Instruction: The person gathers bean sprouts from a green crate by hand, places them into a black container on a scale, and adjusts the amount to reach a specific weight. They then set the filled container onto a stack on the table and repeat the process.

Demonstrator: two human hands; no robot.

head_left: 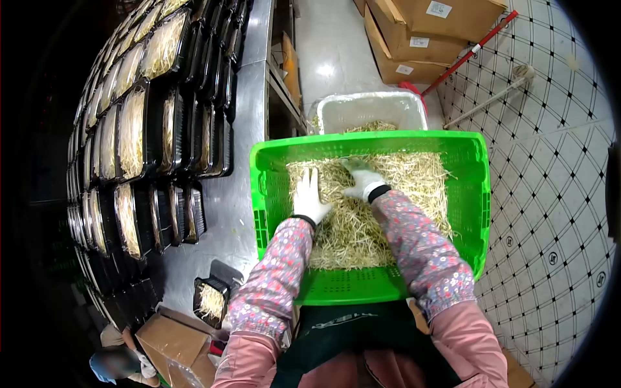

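A green plastic crate (370,284) in front of me holds a thick layer of bean sprouts (352,239). My left hand (309,199), in a white glove, lies on the sprouts at the crate's left side with its fingers stretched out and spread. My right hand (363,181), also gloved in white, touches the sprouts near the far wall. Its thumb stands apart from the fingers, and the fingertips are partly hidden among sprouts.
Behind the crate stands a pale tub (372,107) with some sprouts. Stacked black trays (132,139) of sprouts fill the metal table (249,84) at left, with a single tray (211,301) nearer. Cardboard boxes (414,48) stand at the back; another person (126,362) is lower left.
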